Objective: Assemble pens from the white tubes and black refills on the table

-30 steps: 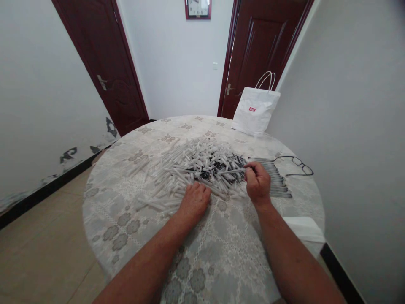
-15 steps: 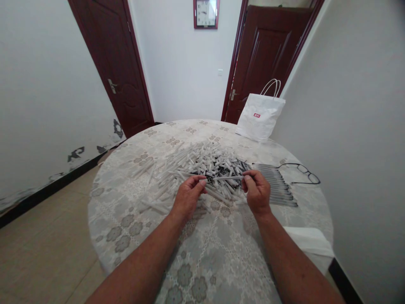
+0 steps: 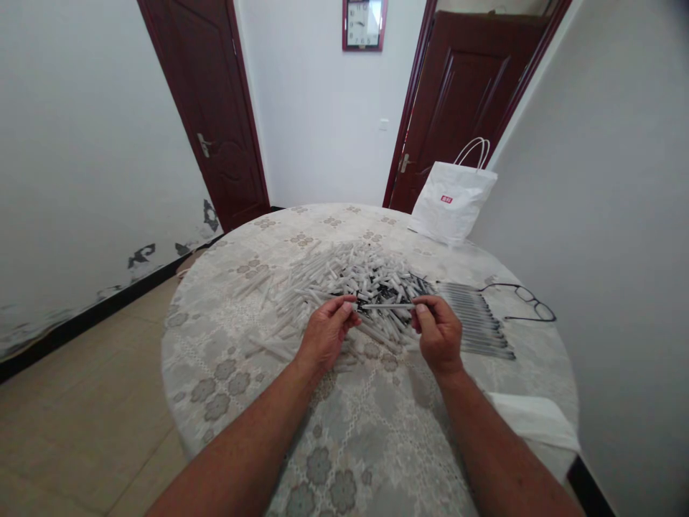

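Note:
In front of me, over the pile's near edge, a thin grey translucent pen (image 3: 388,306) is held level between my hands. My right hand (image 3: 438,330) is closed, pinching the pen's right end between thumb and fingers. The fingers of my left hand (image 3: 326,330) are also pinched together, around a small pale piece like a pen cap (image 3: 354,306) at the pen's dark left tip. Fingers partly hide this piece. Behind both hands lies a heap of loose pen parts (image 3: 323,276): clear tubes, short white caps and black pieces.
Right of the heap, several assembled-looking pens (image 3: 479,323) lie in a row beside black-framed glasses (image 3: 530,301). A white paper bag (image 3: 455,205) stands at the table's back right. Something white (image 3: 532,420) lies by the right edge of the round, cloth-covered table (image 3: 242,424).
My left hand has moved slightly toward the pen's left end, narrowing the gap between the cap-like piece and the pen. The whole view has shifted a little.

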The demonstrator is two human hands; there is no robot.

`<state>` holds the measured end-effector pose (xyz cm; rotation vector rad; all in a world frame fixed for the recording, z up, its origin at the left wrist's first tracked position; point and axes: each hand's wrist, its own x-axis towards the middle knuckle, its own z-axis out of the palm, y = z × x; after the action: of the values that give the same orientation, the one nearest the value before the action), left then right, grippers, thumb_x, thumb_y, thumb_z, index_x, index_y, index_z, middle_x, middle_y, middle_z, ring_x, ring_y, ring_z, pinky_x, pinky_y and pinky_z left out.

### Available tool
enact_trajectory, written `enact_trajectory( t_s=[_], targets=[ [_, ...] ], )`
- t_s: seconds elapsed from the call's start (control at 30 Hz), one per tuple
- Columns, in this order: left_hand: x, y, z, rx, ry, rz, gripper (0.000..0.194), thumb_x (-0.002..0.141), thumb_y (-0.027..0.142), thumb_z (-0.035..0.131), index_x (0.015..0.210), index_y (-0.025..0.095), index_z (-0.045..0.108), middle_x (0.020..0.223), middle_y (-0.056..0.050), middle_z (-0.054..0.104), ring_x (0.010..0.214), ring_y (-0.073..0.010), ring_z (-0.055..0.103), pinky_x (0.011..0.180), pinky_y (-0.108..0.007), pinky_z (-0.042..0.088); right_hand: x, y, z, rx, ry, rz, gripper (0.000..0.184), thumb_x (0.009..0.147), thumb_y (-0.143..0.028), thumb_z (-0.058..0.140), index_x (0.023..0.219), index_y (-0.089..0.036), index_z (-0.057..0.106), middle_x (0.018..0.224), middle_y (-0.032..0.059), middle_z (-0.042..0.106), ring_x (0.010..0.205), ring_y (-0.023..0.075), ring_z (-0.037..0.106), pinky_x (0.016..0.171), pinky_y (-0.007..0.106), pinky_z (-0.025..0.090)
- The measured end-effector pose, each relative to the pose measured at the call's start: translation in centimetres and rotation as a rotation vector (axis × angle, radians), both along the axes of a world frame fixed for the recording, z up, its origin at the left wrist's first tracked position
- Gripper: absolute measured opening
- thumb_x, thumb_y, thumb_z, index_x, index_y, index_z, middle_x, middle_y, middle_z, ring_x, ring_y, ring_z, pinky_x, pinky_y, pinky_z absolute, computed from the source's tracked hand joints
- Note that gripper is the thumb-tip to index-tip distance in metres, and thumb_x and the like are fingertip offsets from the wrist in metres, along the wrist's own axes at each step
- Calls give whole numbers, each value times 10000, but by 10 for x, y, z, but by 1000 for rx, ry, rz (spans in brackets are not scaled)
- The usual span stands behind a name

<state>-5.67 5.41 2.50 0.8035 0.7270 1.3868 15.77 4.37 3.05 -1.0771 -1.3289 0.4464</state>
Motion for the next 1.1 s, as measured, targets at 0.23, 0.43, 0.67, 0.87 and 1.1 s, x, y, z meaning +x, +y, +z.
enact_trajectory(
  t_s=[0.23, 0.43, 0.67, 0.87, 1.1],
  targets=[
    [2, 0, -1, 6, -9, -19, 308, 786, 339, 782, 1026, 149, 740, 773, -29, 666, 761, -132, 634, 805, -312, 566, -2, 0, -6, 2, -74, -2, 194, 937, -338, 573, 1011, -185, 668, 670, -17, 618, 547, 129, 547, 527, 246, 440],
    [-3, 4, -2, 7, -122, 35, 335, 785, 324, 796, 1062, 154, 716, 883, -54, 709, 829, -158, 681, 826, -337, 581, -4, 0, -3, 72, -393, 58, 145, 929, -300, 615, 1017, -206, 683, 849, 34, 706, 692, 159, 643, 647, 273, 506],
    [-9, 7, 5, -31, -175, 136, 364, 733, 335, 839, 1015, 150, 703, 848, -21, 686, 745, -122, 660, 730, -286, 589, -14, 3, -5, 214, -841, 183, 236, 976, -243, 532, 1167, -191, 661, 1010, 106, 734, 911, 219, 688, 821, 336, 535],
    [-13, 9, 4, -50, -199, 143, 355, 738, 363, 836, 979, 144, 695, 853, -28, 675, 777, -136, 654, 703, -295, 603, -24, -2, -12, 292, -1024, 60, 216, 987, -229, 521, 1128, -179, 677, 938, 111, 730, 845, 209, 670, 762, 301, 500],
    [-14, 11, 1, -51, -184, 135, 361, 751, 404, 821, 948, 134, 684, 857, -35, 663, 777, -140, 648, 686, -299, 609, -29, -6, -14, 334, -1104, -1, 220, 1001, -218, 496, 1126, -187, 674, 821, 86, 692, 766, 198, 607, 717, 300, 450]
  ],
)
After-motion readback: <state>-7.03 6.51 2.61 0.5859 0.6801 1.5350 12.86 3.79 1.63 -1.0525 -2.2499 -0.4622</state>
